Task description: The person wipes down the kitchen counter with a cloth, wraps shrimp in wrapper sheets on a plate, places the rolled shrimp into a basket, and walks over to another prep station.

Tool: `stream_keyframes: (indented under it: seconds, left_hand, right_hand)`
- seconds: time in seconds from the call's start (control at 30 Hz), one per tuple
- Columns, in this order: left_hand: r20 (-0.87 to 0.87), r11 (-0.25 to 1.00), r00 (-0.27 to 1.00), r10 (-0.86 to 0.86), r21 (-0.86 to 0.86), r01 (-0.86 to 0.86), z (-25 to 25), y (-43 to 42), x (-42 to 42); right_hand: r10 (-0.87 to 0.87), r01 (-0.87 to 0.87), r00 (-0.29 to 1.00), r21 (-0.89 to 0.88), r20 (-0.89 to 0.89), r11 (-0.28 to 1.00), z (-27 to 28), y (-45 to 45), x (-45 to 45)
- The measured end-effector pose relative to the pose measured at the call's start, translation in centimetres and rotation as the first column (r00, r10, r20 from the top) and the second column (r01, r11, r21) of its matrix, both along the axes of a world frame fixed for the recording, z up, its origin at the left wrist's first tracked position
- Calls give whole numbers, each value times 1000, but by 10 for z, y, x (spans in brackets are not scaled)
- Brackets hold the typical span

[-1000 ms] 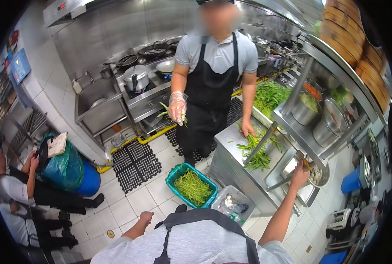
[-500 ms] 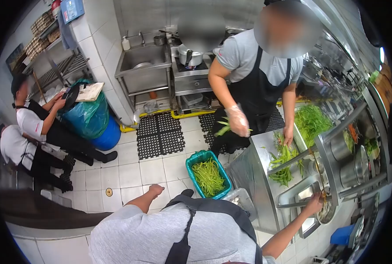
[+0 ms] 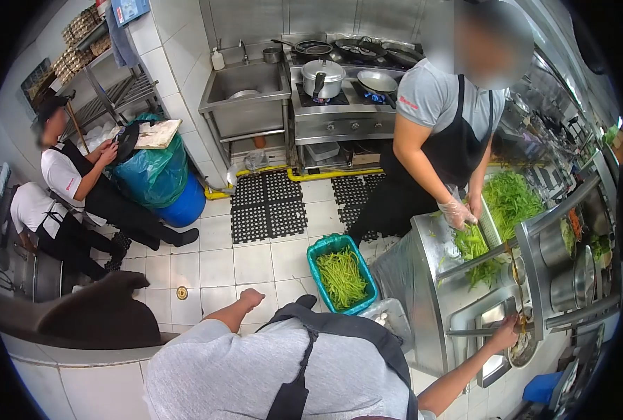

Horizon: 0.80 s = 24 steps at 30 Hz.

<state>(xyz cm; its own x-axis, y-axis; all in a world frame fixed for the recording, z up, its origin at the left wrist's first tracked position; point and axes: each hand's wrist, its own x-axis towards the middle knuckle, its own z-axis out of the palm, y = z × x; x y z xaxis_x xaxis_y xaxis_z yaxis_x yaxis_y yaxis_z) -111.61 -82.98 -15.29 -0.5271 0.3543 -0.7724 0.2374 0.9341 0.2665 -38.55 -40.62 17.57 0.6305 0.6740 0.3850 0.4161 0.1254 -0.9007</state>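
My left hand (image 3: 252, 299) hangs over the tiled floor with its fingers curled in and nothing visible in it. My right hand (image 3: 507, 334) reaches to the counter's near end, its fingers closed beside a round metal pot (image 3: 524, 351). A thin brownish strip, perhaps a utensil handle, runs up from near those fingers; what they grip is too small to make out. Left of the pot is a rectangular steel pan (image 3: 494, 365). Between my hands, a green-lined crate (image 3: 313, 260) of cut green stems (image 3: 343, 278) stands on the floor.
Across the steel counter (image 3: 430, 241), a co-worker in a black apron (image 3: 458, 133) handles leafy greens (image 3: 476, 245) with one gloved hand. A metal shelf frame (image 3: 535, 231) stands above the counter's right side. Lit burners hold a pressure cooker (image 3: 327, 78) and frying pan (image 3: 378, 82). Two people stand left.
The co-worker has brought the gloved hand from beside the counter over to the greens on it, next to the bare hand. My view has shifted slightly. My own hands have barely moved.
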Motion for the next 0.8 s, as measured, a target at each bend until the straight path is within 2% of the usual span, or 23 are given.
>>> stream_keyframes:
  seconds: [0.13,0.23,0.3,0.4,0.47,0.53,0.6,0.63,0.8]
  left_hand:
    - [-73,988,990,-124,81,129,-15,4,-5]
    - [-38,993,997,-66,92,69,3,11,-2]
    - [-44,995,997,-57,80,60,6,14,-3]
    - [-46,997,997,-63,47,65,4,18,-6]
    - [-43,997,996,-77,23,78,-1,19,-9]
    - [-92,982,980,-179,41,183,-8,18,-12]
    - [-90,991,988,-127,38,131,3,19,-9]
    - [-86,996,993,-83,38,87,10,22,-8]
    - [-63,995,994,-92,20,93,12,20,-8]
  right_hand:
    - [-29,32,992,-18,121,999,2,-4,-2]
    - [-44,48,991,-27,125,999,7,-5,-3]
    - [-55,80,979,-120,195,990,11,-8,-4]
    - [-67,86,973,-81,220,993,15,-12,-11]
    - [-61,71,985,-59,164,996,13,-9,-12]
    - [-50,54,993,-38,106,998,7,-5,-7]
    - [-51,52,984,-2,173,999,-1,-1,3]
    - [-85,99,955,-35,284,995,-5,0,9]
    - [-85,100,976,-67,203,993,-5,3,13]
